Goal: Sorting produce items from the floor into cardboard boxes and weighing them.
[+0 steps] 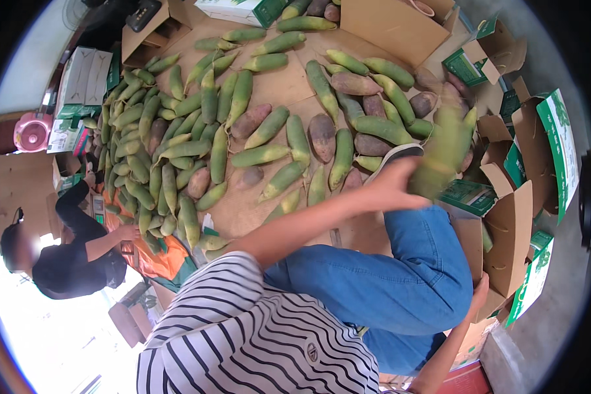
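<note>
My left hand [399, 186] is stretched out to the right, closed around the lower end of a green radish [437, 161]. The radish points up and is smeared by motion, so I cannot tell if a second one is with it. At the lower right, my right hand [481, 294] grips the near edge of an open cardboard box [511, 240] beside my knee. Part of a green radish [486, 238] shows inside that box. Loose green radishes [382, 130] and purple-skinned radishes [322, 138] lie on cardboard beyond my left forearm.
A large heap of green radishes [138, 144] spreads at the left. Several open green-and-white cartons [551, 151] line the right side. A big brown box [394, 29] stands at the back. Another person [79, 256] in dark clothes sits at the left, one hand by the heap.
</note>
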Available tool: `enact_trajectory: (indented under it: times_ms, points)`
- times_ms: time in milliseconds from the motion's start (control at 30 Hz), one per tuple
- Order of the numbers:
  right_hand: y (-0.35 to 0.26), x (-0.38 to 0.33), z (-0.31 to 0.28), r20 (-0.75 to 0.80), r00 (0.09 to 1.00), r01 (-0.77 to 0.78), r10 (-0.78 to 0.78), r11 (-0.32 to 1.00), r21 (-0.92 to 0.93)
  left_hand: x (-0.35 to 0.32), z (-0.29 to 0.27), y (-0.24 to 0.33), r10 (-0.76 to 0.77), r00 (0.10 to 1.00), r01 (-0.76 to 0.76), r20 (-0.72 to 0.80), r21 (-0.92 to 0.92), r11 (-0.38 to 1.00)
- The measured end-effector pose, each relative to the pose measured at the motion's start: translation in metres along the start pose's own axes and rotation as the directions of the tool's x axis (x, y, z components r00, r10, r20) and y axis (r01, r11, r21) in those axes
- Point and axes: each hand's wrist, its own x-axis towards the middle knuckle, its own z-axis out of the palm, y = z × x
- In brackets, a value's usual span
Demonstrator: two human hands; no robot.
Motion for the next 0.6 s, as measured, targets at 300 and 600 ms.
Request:
enact_trajectory:
  times_ms: [300,600]
  points:
    - [0.093,-0.015,0.038,0.045,0.943,-0.182,0.329,0.400,0.898,0.104,0.251,0.038,0.559,0.715,-0.694,0.419,0.332,0.639]
    - [0.003,-0.007,0.005,-0.048,0.998,-0.046,0.046,0.999,-0.010,0.037,0.070,-0.018,0.509,0.859,-0.360,-0.056,0.640,0.678]
